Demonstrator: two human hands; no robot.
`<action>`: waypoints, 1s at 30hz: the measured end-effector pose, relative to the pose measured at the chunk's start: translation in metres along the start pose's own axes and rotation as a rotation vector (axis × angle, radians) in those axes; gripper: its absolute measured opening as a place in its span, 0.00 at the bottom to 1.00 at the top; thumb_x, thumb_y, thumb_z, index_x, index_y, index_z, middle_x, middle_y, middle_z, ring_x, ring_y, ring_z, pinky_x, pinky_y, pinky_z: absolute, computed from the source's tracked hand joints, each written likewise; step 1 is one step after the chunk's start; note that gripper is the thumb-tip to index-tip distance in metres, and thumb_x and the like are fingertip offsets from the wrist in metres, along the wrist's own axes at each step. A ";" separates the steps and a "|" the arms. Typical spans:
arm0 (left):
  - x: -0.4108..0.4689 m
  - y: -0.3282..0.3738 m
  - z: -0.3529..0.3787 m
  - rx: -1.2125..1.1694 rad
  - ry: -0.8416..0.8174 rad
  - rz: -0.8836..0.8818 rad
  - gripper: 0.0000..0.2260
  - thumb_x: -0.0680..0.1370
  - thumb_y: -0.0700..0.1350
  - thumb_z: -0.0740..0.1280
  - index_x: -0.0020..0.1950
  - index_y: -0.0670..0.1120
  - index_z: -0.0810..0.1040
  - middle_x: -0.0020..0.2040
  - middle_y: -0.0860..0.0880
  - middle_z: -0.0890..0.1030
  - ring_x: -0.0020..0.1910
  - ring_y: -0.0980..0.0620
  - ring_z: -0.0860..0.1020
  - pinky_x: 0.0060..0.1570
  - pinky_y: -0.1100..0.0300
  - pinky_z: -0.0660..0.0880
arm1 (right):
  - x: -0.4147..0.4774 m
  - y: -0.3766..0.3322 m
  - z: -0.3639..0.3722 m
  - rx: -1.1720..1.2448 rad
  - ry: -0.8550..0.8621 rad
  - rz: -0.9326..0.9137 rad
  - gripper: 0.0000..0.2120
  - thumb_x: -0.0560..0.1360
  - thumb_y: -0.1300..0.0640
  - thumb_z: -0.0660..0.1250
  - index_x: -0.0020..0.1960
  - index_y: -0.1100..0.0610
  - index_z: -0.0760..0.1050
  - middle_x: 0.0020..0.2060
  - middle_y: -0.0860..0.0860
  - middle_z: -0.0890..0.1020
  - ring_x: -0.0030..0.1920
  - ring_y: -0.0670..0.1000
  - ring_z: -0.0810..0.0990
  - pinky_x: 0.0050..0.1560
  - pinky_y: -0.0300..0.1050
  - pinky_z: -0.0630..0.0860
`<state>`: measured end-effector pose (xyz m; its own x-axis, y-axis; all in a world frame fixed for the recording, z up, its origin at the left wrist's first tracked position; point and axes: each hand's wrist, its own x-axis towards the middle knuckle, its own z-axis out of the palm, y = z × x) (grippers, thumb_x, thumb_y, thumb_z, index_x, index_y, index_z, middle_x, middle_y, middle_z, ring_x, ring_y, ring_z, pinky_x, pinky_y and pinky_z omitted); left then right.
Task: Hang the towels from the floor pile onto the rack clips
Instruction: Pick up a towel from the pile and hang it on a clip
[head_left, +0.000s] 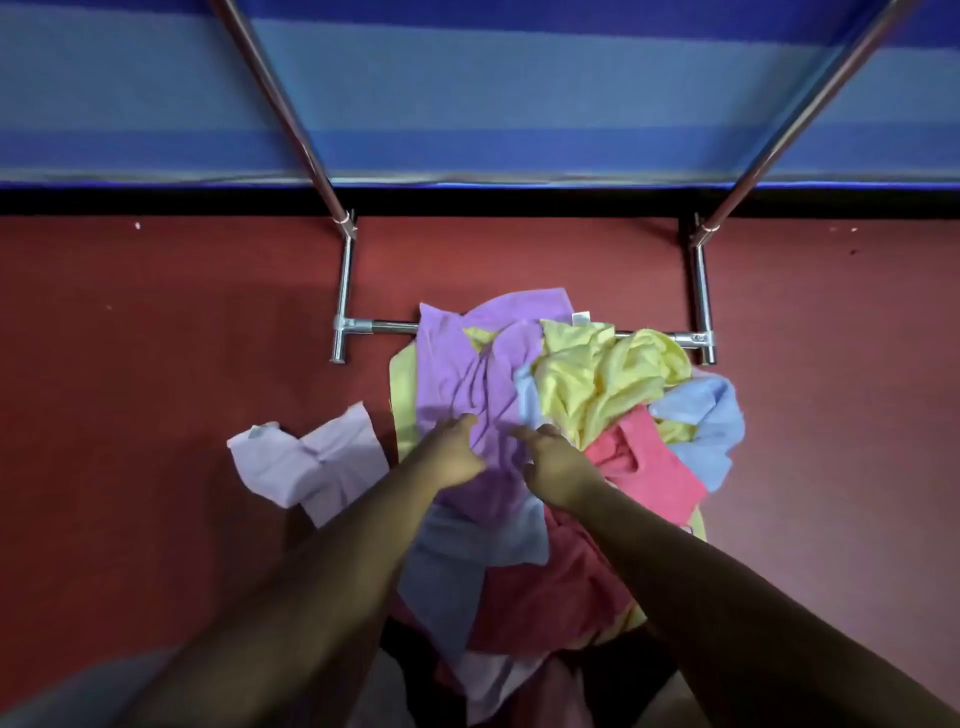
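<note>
The left hand (457, 449) and right hand (558, 470) both rest on the purple towel (467, 364) atop the pile (613, 384). The pile lies on the red floor (156, 338) against the base bar of the rack (389, 327). The view is blurred, so I cannot tell whether either hand grips the cloth.

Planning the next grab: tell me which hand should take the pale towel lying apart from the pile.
Left, probably. The left hand sits nearer the pale towel, which lies left of the pile; the right hand would have to reach across.
</note>
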<state>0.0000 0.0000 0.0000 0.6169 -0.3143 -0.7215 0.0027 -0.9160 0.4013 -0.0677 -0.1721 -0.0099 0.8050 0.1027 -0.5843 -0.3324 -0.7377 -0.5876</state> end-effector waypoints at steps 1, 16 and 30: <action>0.002 -0.004 0.006 0.000 -0.046 -0.034 0.32 0.77 0.44 0.68 0.78 0.44 0.60 0.75 0.41 0.67 0.72 0.44 0.68 0.66 0.57 0.67 | 0.003 0.003 0.007 -0.015 -0.041 0.005 0.28 0.76 0.57 0.60 0.77 0.51 0.65 0.53 0.58 0.78 0.54 0.60 0.77 0.59 0.41 0.71; -0.023 0.017 -0.029 -0.651 0.161 0.058 0.10 0.75 0.36 0.71 0.39 0.50 0.76 0.35 0.53 0.73 0.36 0.55 0.68 0.36 0.64 0.64 | -0.020 -0.027 -0.028 0.533 0.192 0.109 0.04 0.70 0.71 0.70 0.37 0.65 0.80 0.31 0.61 0.78 0.32 0.44 0.73 0.37 0.43 0.70; -0.205 0.094 -0.143 -0.962 0.157 0.621 0.05 0.74 0.41 0.68 0.50 0.48 0.76 0.48 0.45 0.80 0.48 0.51 0.75 0.47 0.60 0.71 | -0.146 -0.144 -0.152 0.783 0.226 -0.196 0.24 0.77 0.69 0.64 0.69 0.52 0.75 0.47 0.61 0.83 0.46 0.52 0.80 0.52 0.56 0.79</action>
<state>-0.0138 0.0136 0.2659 0.8126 -0.5480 -0.1984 0.2214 -0.0247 0.9749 -0.0632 -0.1823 0.2448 0.9350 -0.0171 -0.3542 -0.3546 -0.0350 -0.9344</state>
